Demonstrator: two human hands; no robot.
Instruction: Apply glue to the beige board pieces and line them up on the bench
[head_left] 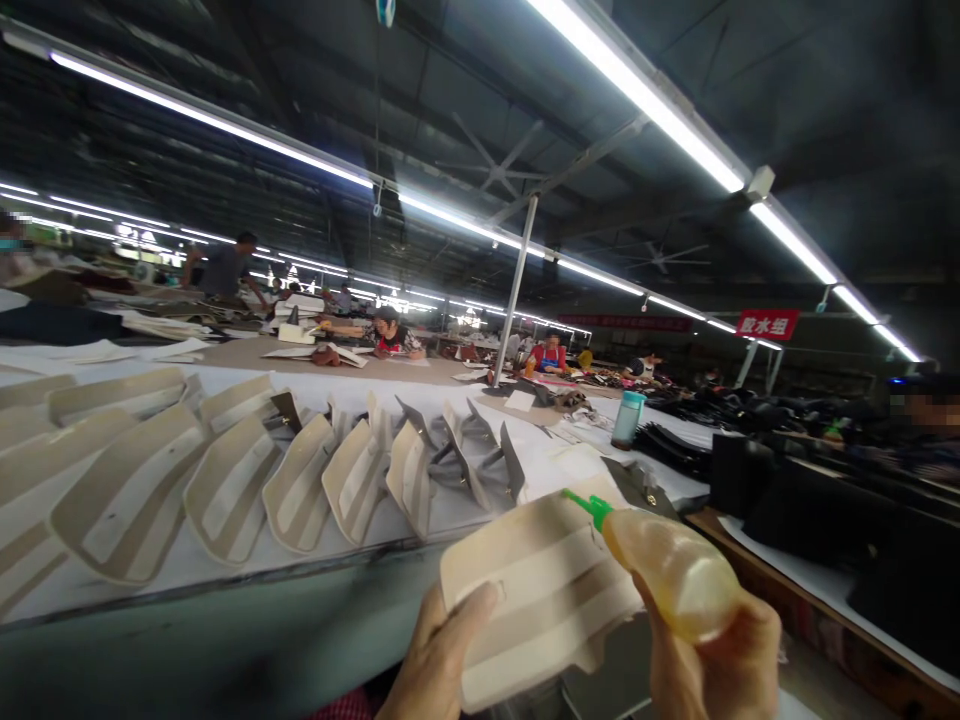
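Note:
My left hand (442, 650) grips a cream-coloured curved panel (525, 600) by its near left edge, thumb on the face. Paler bands run across that panel. Wrapped around a clear squeeze bottle (675, 565) of yellowish liquid is my right hand (712, 650). The bottle is tilted, and its green nozzle (589, 505) points left at the panel's far top edge; whether the tip touches cannot be made out. Beyond my hands, several similar cream panels (225, 490) stand in rows on a white-covered table (247, 590).
A teal-lidded bottle (628, 420) stands on the table ahead. Dark pieces (795, 520) are stacked at right beside a wooden table edge (847, 610). A metal post (515, 290) rises mid-table. Other people work farther back, and one person is at the far right edge.

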